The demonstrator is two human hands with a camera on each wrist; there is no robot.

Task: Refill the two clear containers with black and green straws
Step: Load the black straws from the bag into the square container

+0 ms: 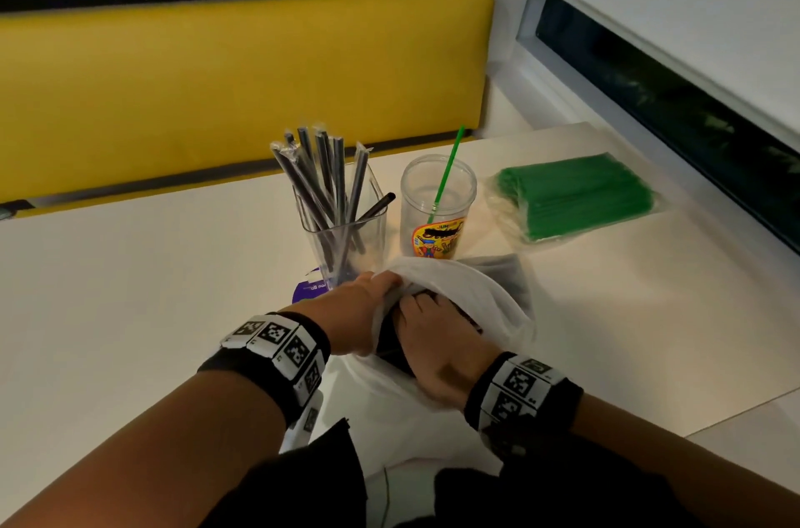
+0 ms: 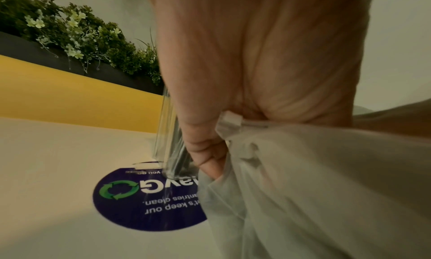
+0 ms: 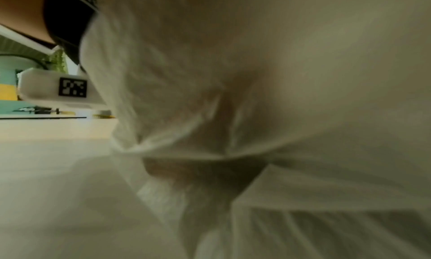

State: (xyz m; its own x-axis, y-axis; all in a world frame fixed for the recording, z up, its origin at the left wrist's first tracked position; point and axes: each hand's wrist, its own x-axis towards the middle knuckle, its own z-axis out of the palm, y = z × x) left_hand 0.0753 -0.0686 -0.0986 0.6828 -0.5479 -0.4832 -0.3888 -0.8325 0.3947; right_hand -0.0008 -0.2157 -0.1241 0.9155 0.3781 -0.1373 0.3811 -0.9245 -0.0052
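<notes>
White counter (image 1: 130,289) noted, near edge: bag (image 1: 472,289) mouth is held open by left hand (image 1: 350,319); right hand (image 1: 433,350) is inserted, its grip undeterminable. Black straws (image 1: 322,176) fetching judged underway; transfer to square container (image 1: 346,241) required next.

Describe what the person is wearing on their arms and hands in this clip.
Both forearms are bare, with no sleeves or gloves. Each wrist has a black band carrying a row of white square tiles printed with black-and-white coded markers; the right one matches. The left hand and right hand show no rings.
</notes>
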